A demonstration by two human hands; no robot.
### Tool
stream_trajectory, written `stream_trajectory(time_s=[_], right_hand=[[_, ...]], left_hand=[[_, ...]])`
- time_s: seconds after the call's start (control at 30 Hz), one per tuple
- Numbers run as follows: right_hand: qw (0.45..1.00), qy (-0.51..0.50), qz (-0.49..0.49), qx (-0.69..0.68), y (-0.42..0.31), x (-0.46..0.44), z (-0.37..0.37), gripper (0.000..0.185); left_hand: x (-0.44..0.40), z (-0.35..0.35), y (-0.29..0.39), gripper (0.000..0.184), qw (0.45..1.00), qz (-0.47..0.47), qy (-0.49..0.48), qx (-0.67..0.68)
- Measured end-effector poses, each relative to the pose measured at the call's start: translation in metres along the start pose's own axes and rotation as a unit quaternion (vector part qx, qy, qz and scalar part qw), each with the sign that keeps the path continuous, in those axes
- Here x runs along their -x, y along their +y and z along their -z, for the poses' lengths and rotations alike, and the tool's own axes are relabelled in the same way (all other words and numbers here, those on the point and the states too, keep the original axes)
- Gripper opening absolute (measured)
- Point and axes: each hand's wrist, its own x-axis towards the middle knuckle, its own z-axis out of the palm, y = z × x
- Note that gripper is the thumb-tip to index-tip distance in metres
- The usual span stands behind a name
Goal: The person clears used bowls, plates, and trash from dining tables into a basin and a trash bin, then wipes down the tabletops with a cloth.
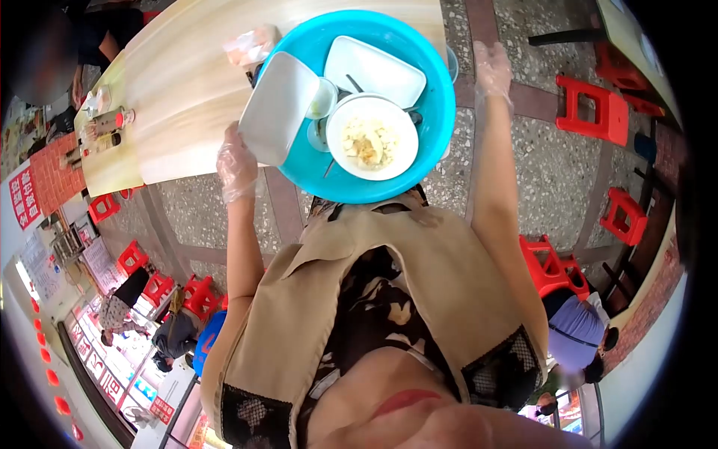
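Note:
In the head view, my left hand [238, 163], in a clear plastic glove, grips the edge of a white rectangular dish [278, 112]. The dish tilts over the left rim of a large blue basin [295, 176]. My right hand [493, 69], also gloved, is held out right of the basin, apart from it, its fingers loosely extended and holding nothing visible. Inside the basin are a second white rectangular dish [381, 71], a round white bowl [374, 170] with pale food scraps, small cups [321, 101] and dark utensils [354, 82], partly hidden.
A light wooden table [172, 97] extends to the left, with crumpled tissue or plastic [251, 45] near the basin and condiment containers [105, 131] at its far end. Red stools [598, 112] stand around on the speckled floor. Several people are in the background.

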Motion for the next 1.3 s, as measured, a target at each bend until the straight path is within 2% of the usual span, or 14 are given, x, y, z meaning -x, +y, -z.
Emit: stream_trajectory(time_s=[0.03, 0.27, 0.33, 0.47, 0.57, 0.73, 0.8, 0.87, 0.93, 1.0, 1.13, 1.2, 1.27, 1.3], right_hand=[[0.993, 0.031, 0.018, -0.108, -0.009, 0.009, 0.008, 0.064], [0.987, -0.011, 0.018, -0.158, -0.068, 0.084, 0.031, 0.047], [0.983, -0.027, 0.031, -0.178, -0.118, 0.098, 0.041, 0.040], [0.969, -0.050, 0.023, -0.239, -0.131, 0.109, 0.038, 0.036], [0.968, -0.049, 0.028, -0.245, -0.126, 0.121, 0.041, 0.034], [0.994, -0.015, 0.040, -0.096, -0.142, 0.152, 0.047, 0.028], [0.994, -0.042, 0.050, -0.092, -0.163, 0.158, 0.034, 0.027], [0.977, -0.113, 0.100, -0.148, -0.196, 0.170, 0.013, 0.025], [0.965, -0.120, 0.154, -0.177, -0.239, 0.191, -0.005, 0.023], [0.953, -0.168, 0.209, -0.138, -0.291, 0.215, -0.014, 0.021], [0.913, -0.243, 0.065, -0.321, -0.319, 0.275, -0.076, 0.022], [0.859, -0.304, -0.137, -0.389, -0.336, 0.305, -0.135, 0.050], [0.693, -0.310, -0.398, -0.516, -0.361, 0.325, -0.197, 0.065], [0.722, -0.285, -0.282, -0.564, -0.372, 0.333, -0.229, 0.066]], left_hand=[[0.001, -0.003, -0.001, 0.035, 0.999, -0.020, 0.020, 0.026], [-0.063, -0.040, 0.022, 0.041, 0.931, -0.282, 0.231, 0.005], [-0.097, -0.045, 0.042, 0.040, 0.910, -0.339, 0.237, -0.018], [-0.135, -0.077, 0.086, 0.035, 0.915, -0.394, 0.068, 0.053], [-0.124, -0.067, 0.094, 0.036, 0.906, -0.349, 0.185, 0.153], [-0.113, -0.118, -0.031, 0.027, 0.895, 0.061, 0.266, 0.354], [-0.116, -0.123, -0.059, 0.033, 0.913, 0.134, 0.215, 0.319], [-0.122, -0.121, -0.071, 0.037, 0.956, 0.193, -0.011, 0.219], [-0.127, -0.162, -0.090, 0.038, 0.982, 0.120, -0.093, 0.113], [-0.123, -0.159, -0.101, 0.029, 0.964, 0.156, -0.061, 0.206], [-0.099, -0.067, -0.137, 0.031, 0.903, 0.082, 0.148, 0.395], [-0.082, -0.031, -0.146, 0.030, 0.885, -0.046, 0.175, 0.429], [-0.062, 0.016, -0.158, 0.031, 0.902, -0.119, 0.051, 0.411], [-0.054, 0.017, -0.172, 0.035, 0.891, -0.165, -0.027, 0.422]])
